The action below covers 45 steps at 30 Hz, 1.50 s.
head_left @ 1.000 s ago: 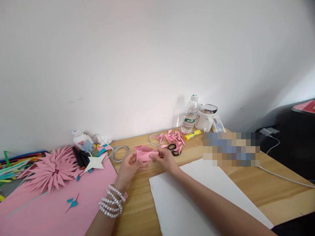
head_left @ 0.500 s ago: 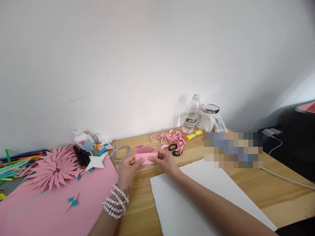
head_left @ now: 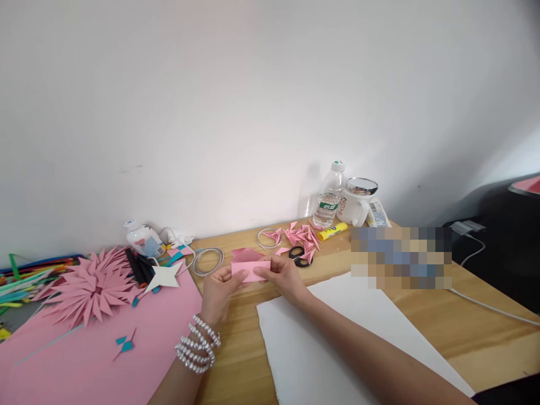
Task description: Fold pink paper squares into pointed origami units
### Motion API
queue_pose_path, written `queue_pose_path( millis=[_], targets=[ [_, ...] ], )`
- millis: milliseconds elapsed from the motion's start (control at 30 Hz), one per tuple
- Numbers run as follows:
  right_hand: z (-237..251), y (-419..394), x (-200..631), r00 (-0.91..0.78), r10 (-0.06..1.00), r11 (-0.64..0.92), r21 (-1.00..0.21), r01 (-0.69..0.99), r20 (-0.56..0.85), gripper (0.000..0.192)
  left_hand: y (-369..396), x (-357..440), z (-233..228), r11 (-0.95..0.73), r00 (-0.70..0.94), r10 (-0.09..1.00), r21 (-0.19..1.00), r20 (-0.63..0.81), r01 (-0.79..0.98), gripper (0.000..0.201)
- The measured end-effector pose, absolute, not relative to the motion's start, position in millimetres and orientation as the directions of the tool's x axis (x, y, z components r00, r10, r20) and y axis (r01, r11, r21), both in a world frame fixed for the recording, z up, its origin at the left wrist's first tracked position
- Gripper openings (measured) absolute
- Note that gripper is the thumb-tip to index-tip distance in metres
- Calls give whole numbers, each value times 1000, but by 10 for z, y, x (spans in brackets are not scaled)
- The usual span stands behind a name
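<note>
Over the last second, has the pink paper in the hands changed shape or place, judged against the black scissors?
Yes. The pink paper was a looser, more open shape; now it is a flat strip, slightly lower, left of the black scissors, pinched by left hand and right hand.

Left of the grip: a big pink sheet (head_left: 97, 349), a spiky pink paper flower (head_left: 86, 287), a white paper star (head_left: 163, 277). Just beyond: coiled white cord (head_left: 207, 261), black scissors (head_left: 300, 256), small folded pink pieces (head_left: 302, 236). Farther back right: yellow glue stick (head_left: 332, 230), water bottle (head_left: 329, 196), white mug (head_left: 353, 203). Below right on the counter (head_left: 464, 320): white paper (head_left: 337, 343).
</note>
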State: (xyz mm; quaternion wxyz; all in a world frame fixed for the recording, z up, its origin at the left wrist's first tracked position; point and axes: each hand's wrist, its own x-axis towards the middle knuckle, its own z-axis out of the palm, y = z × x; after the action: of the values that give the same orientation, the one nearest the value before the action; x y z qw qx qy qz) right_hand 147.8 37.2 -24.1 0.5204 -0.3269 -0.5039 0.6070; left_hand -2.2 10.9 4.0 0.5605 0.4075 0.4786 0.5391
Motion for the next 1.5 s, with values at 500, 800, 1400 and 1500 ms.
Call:
queue_pose_path(
  millis=[500, 800, 1400, 1500],
  targets=[
    [-221, 362, 1482, -236, 962, 67, -955, -290, 139, 33, 109, -16, 35, 89, -49, 993, 968, -103, -234, 34],
    [-216, 363, 1480, -245, 961, 45, -950, -310, 125, 28, 100, -15, 22, 80, -66, 993, 974, -95, -211, 29],
    [-186, 364, 1536, -342, 936, 44, -991, -127, 85, 28, 131, -80, 146, -96, -29, 993, 935, 113, 342, 23],
    [-212, 366, 1541, -407, 912, -22, -987, -157, 44, 29, 141, -92, 132, -105, -4, 994, 932, 114, 348, 18]
  ],
)
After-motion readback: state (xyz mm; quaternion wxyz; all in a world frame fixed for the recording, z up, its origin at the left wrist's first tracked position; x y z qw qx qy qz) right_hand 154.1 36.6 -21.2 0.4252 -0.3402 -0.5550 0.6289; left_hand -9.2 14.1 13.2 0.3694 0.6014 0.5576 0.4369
